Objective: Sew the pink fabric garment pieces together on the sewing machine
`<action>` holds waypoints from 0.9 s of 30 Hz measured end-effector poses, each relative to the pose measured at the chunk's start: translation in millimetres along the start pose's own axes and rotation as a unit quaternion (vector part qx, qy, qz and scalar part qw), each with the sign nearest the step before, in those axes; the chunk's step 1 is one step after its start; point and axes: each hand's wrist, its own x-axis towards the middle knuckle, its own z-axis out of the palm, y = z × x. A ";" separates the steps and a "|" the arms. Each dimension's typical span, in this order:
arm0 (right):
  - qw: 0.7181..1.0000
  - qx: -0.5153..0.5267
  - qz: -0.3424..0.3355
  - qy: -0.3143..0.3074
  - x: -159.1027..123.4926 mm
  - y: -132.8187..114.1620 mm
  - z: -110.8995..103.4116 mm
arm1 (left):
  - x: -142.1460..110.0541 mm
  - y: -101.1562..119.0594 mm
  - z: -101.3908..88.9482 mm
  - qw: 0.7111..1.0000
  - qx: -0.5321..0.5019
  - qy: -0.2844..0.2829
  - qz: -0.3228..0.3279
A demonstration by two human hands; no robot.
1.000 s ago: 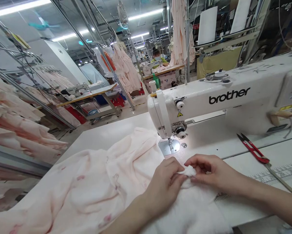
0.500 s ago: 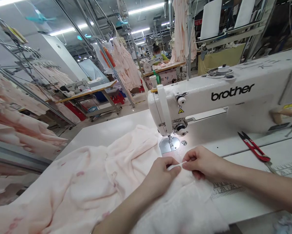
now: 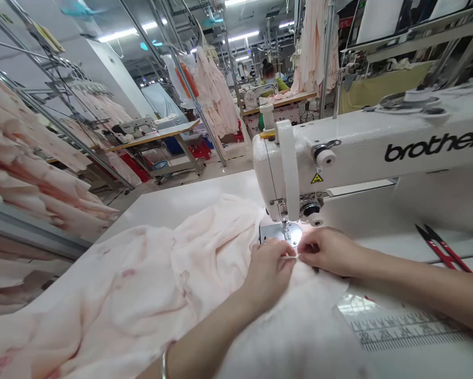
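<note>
Your left hand point(image 3: 268, 273) and right hand point(image 3: 328, 251) pinch a white strip point(image 3: 291, 257) between them, over the pink fabric point(image 3: 141, 284); just ahead of your fingers, the strip hasn't reached the needle point(image 3: 285, 223).

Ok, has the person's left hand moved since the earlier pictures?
Yes, forward: the left hand now reaches the near edge of the metal needle plate, whereas earlier it stopped short of that plate.

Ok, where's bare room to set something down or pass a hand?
Bare white tabletop lies behind the pink-printed fabric, left of the Brother sewing machine. Another patch sits under the machine arm, between the right hand and red thread snips. Crowded: the needle plate, where left hand and right hand pinch a white strip.
</note>
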 end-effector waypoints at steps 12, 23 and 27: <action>0.999 -0.024 0.001 -0.045 11.1 1.5 -10.0 | 12.0 -1.8 -4.7 1.000 -0.017 -0.022 -0.009; 0.974 -0.179 -0.117 0.070 11.3 10.8 5.5 | 24.4 -22.2 -11.0 0.992 0.010 0.004 0.124; 0.921 -0.252 -0.253 0.159 13.0 14.6 9.6 | 30.1 -29.4 -15.4 0.973 0.103 0.019 0.206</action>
